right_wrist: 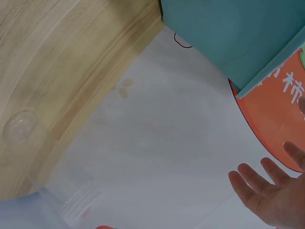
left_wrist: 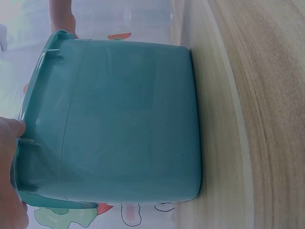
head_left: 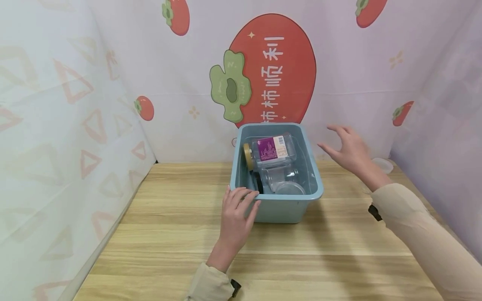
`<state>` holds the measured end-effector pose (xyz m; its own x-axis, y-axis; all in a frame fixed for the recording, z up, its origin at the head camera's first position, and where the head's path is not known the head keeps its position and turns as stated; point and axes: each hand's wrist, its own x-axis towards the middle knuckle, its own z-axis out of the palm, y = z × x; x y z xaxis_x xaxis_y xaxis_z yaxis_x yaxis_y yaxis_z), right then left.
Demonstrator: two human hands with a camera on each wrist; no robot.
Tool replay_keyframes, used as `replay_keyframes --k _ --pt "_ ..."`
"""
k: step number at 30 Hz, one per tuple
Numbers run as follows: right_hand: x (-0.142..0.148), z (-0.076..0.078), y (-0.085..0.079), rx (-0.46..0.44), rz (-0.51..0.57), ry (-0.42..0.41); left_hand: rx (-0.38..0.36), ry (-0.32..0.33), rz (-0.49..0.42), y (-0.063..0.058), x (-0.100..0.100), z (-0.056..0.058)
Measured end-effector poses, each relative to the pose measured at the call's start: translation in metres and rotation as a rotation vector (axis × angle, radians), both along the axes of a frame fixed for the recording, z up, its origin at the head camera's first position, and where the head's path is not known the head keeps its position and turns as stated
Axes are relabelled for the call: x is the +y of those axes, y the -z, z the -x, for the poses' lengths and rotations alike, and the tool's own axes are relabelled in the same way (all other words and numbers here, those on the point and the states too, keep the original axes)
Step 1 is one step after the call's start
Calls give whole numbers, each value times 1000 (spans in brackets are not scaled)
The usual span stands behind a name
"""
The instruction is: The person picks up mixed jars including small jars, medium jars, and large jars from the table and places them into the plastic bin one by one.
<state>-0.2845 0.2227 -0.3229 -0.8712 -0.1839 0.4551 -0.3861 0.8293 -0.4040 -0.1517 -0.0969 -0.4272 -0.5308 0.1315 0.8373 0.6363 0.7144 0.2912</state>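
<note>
In the head view, a blue plastic bin (head_left: 280,211) stands on the table. Inside it lies a clear plastic jar (head_left: 282,156) with a yellow lid and purple label. Nearer the front is a second clear jar (head_left: 280,175) with a black lid, and a round clear piece (head_left: 290,188) shows beside it. My left hand (head_left: 235,217) holds the bin's near left corner, fingers over the rim; in the left wrist view its thumb (left_wrist: 16,127) touches the rim. My right hand (head_left: 352,152) is in the air right of the bin, fingers spread, holding nothing.
Another clear jar (right_wrist: 52,167), without a lid, lies at the table's back right; in the head view my right arm partly hides it. A printed cloth (head_left: 188,75) hangs behind the table (head_left: 169,234) and along both sides.
</note>
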Motion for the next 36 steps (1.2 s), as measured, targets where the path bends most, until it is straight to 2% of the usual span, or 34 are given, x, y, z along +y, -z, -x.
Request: replay_keyframes --k 5,13,26,36 --pt "10 -5 7 -16 13 26 -18 -6 5 -1 1 -2" --pt "27 -10 18 -30 14 65 8 -8 2 0 1 -1" --pt "47 -13 34 -35 38 96 7 -18 4 0 2 -1" --pt "66 -14 48 -55 -14 168 12 -43 24 -1 2 -3"
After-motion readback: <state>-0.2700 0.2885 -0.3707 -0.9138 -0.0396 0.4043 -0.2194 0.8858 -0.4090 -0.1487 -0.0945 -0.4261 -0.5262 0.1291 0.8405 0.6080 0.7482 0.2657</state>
